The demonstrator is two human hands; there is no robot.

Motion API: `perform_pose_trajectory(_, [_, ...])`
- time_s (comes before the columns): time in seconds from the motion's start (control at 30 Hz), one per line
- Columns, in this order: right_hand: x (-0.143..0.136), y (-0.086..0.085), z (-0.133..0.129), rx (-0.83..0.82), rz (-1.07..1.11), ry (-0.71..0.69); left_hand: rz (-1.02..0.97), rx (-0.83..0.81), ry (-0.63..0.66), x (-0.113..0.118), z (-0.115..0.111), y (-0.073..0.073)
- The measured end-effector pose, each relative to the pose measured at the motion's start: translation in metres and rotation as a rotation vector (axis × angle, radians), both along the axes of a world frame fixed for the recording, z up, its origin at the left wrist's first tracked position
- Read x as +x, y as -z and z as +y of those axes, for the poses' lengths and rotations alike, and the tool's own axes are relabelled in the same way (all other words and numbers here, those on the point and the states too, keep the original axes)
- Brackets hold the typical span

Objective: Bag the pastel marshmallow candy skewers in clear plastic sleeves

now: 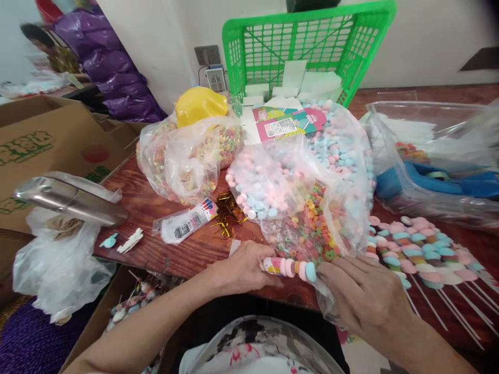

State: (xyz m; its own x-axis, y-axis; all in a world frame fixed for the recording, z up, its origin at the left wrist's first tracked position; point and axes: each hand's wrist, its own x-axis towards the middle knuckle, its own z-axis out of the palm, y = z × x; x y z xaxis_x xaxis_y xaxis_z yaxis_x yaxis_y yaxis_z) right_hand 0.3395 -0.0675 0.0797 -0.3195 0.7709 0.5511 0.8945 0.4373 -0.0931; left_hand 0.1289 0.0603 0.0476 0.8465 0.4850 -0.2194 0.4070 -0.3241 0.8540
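My left hand (244, 267) is closed round one end of a candy skewer (289, 267). Pink, orange and pale blue sweets show along it, with a printed label beside my fingers. At the skewer's blue end, the fingers of my right hand (362, 288) are bent round a clear plastic wrapper (326, 298), which hangs below them. My palm hides how far the wrapper reaches. Just beyond both hands lies a clear bag of fruit-coloured ring sweets (307, 236). Behind it is a big bag of pink and blue sweets (265, 179).
Finished-looking candy skewers (424, 249) lie in a pile at right, beside a clear tub (436, 202). A green basket (307, 21) stands behind. On the left are a steel flask (72, 200), a printed wrapper pack (189, 221), gold ties (228, 213) and a cardboard box (50, 148).
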Motion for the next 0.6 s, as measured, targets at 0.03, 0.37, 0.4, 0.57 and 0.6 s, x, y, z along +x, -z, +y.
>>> perform_pose_trajectory(0.03, [0.001,0.001,0.0,-0.034,0.039,-0.004,-0.014,0.083,-0.019,-0.001,-0.001,0.001])
perform_pose_trajectory(0.37, [-0.01,-0.004,0.003,-0.033,-0.004,-0.083,0.038,0.324,0.093,0.001,-0.012,-0.006])
perform_pose_trajectory(0.4, [-0.014,-0.004,0.004,-0.036,-0.021,-0.095,0.02,0.307,0.111,0.004,-0.014,-0.008])
perform_pose_trajectory(0.57, [-0.027,0.009,0.008,-0.096,-0.074,-0.108,-0.001,0.26,0.113,0.016,-0.023,-0.013])
perform_pose_trajectory(0.6, [-0.027,0.01,0.008,-0.11,-0.071,-0.113,-0.001,0.251,0.105,0.016,-0.024,-0.014])
